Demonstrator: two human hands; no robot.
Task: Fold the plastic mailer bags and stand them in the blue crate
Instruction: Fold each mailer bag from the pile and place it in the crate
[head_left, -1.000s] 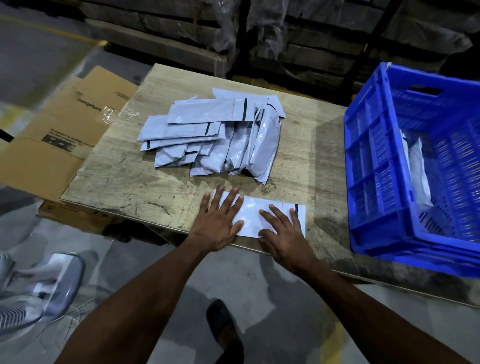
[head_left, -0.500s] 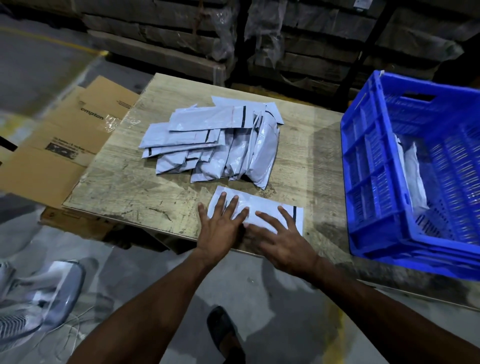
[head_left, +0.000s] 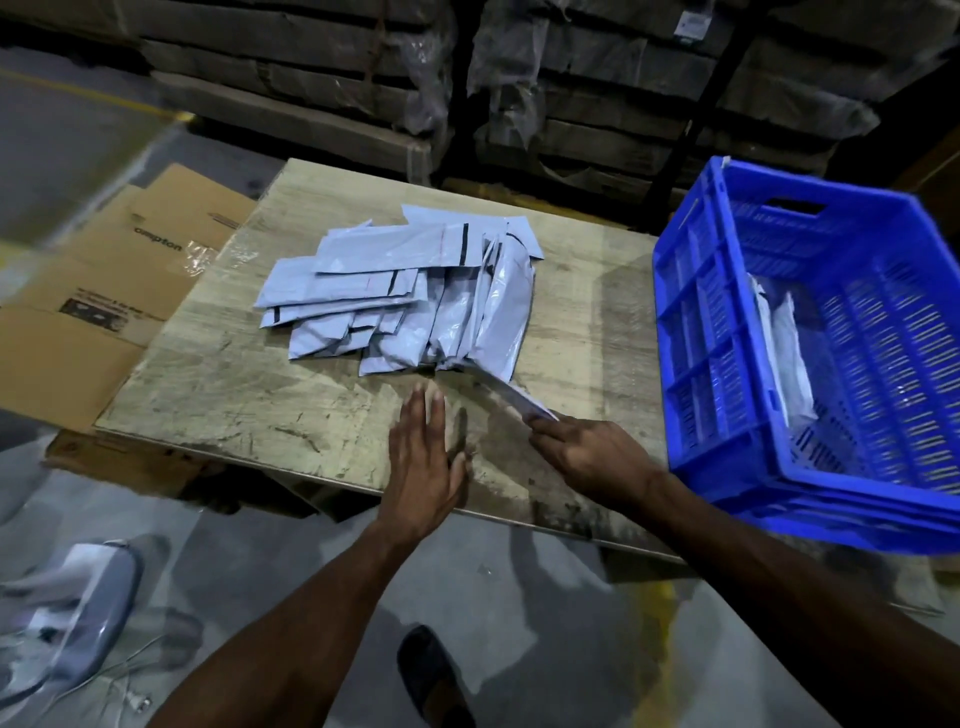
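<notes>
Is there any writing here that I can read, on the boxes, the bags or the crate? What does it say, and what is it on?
"ompton": on the flattened cardboard box left of the table; the start of the word is hidden.
Dark printed panel lower on the same box: too blurred to read.
White label on the wrapped stacks at the back: too small to read.
Mailer bags: only black stripes, no words.
Blue crate: no writing shows.

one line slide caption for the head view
Right hand lifts a folded grey plastic mailer bag toward the blue plastic crate; left hand flat on the wooden board.
</notes>
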